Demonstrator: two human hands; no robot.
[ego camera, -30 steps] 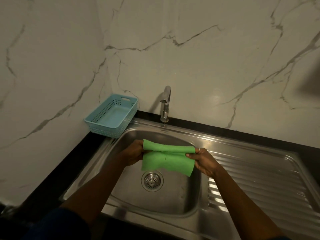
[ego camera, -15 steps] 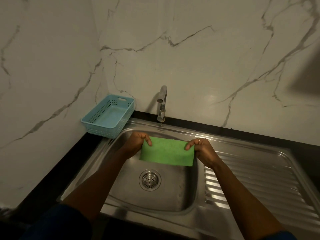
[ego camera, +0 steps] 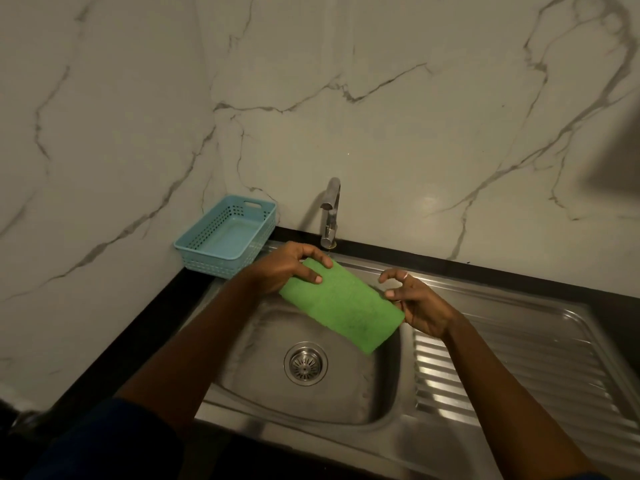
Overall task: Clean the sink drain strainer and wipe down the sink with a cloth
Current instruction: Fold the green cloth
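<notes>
left hand [ego camera: 287, 271]: over back of basin, fingers pinched on cloth's upper-left end
right hand [ego camera: 420, 304]: at cloth's right end, fingers [ego camera: 389, 276] spread and curled, thumb touching cloth edge
cloth [ego camera: 343, 304]: green, folded, tilted down to right, above sink [ego camera: 346, 410]
strainer [ego camera: 305, 363]: seated in drain, uncovered, below cloth
edges: basket [ego camera: 227, 239] on bench at back-left corner, tap [ego camera: 330, 211] just behind left hand; ribbed drainboard [ego camera: 519, 382] to right, bare

Green rectangular folded cloth [ego camera: 341, 303]: held above basin, slanting down to right; left hand [ego camera: 287, 270] pinches upper-left end, right hand [ego camera: 420, 306] at lower-right edge. Round steel drain strainer [ego camera: 305, 363]: seated in stainless sink [ego camera: 346, 403] floor, below both hands.
</notes>
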